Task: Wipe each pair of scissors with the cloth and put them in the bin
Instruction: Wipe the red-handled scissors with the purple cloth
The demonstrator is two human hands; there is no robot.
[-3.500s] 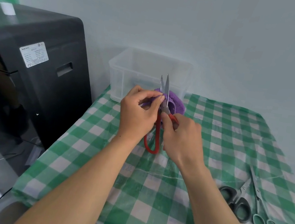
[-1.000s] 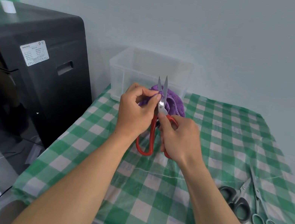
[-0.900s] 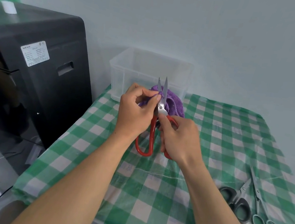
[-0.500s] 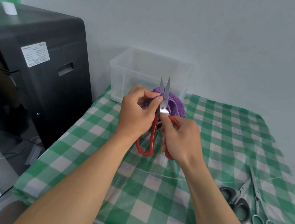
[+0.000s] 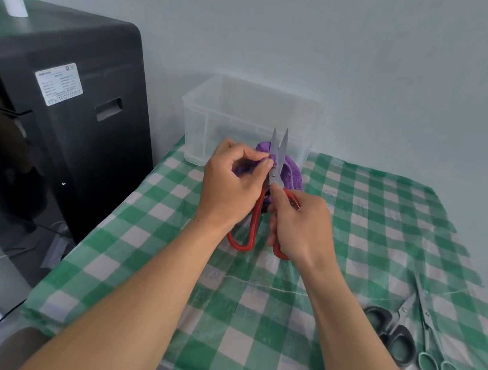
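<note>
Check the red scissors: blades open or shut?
Slightly open: on the red scissors the blade tips stand apart in a narrow V, pointing up in front of the bin.

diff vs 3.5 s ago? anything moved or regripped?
The red-handled scissors opened: the handles spread, so both red loops now show, and the blades part slightly. No regrip: the left hand pinches the purple cloth against a blade as before, and the right hand holds a handle. The black-handled scissors, steel scissors and bin have not moved.
</note>
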